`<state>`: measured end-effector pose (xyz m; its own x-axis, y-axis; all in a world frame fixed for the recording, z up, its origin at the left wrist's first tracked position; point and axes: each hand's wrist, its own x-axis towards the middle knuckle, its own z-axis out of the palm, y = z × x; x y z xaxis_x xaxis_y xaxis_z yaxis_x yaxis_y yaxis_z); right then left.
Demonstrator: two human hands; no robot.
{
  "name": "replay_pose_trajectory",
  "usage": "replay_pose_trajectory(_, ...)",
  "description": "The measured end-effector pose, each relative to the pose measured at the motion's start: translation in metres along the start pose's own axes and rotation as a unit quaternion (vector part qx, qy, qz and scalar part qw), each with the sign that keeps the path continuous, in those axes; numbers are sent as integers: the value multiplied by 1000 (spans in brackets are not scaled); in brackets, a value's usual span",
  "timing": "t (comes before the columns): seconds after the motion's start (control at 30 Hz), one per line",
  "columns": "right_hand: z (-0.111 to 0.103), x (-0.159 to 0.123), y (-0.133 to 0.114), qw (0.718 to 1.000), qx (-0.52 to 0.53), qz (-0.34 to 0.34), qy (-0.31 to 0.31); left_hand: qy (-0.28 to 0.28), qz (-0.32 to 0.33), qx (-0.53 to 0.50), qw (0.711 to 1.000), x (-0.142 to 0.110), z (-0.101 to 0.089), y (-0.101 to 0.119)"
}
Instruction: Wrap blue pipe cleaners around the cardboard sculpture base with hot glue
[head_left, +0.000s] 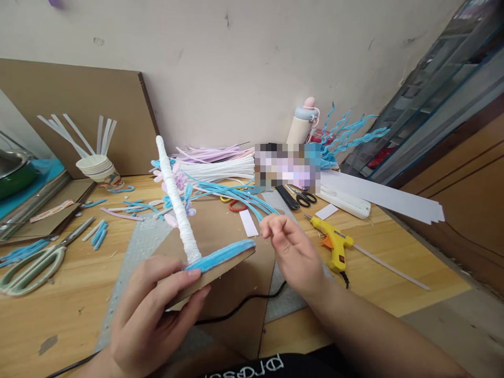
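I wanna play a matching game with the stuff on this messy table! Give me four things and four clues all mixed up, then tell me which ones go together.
Things:
1. glue gun
2. paper cups
3. large scissors
4. small base

Clues:
A. held in the left hand
B. stacked, with white strips sticking up out of them
C. mostly yellow
D. with pale green handles

Right pairs: 1-C, 2-B, 3-D, 4-A

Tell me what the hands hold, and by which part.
Left hand: the blue-topped cardboard base, by its left end. Right hand: whether it holds anything cannot be told.
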<state>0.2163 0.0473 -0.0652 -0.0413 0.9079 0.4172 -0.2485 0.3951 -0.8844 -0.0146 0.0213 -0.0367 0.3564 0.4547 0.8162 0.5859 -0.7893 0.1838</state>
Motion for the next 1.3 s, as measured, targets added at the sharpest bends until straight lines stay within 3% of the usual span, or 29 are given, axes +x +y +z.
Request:
replay_pose_trajectory(0.13,-4,13,-4,960,244,137,27,4,-3,7,1000,1,0,0)
replay_pose_trajectory(0.27,-9,19,-9,915,346,203,40,5,-5,6,1000,1,1,-1)
replay_pose_trajectory(0.73,-12,20,2,907,354,227,29,10,-9,2,1000,2,1,1)
replay_pose_trajectory(0.93,-13,17,0,926,310,214,25,7,-8,1,1000,1,1,0)
replay_pose_trajectory(1.17,-19,24,-6,909,353,208,74,-4,-1,-17,1000,-4,2,3)
replay_pose_trajectory(1.3,-37,28,-8,926,289,205,130,2,5,-22,1000,-6,5,4)
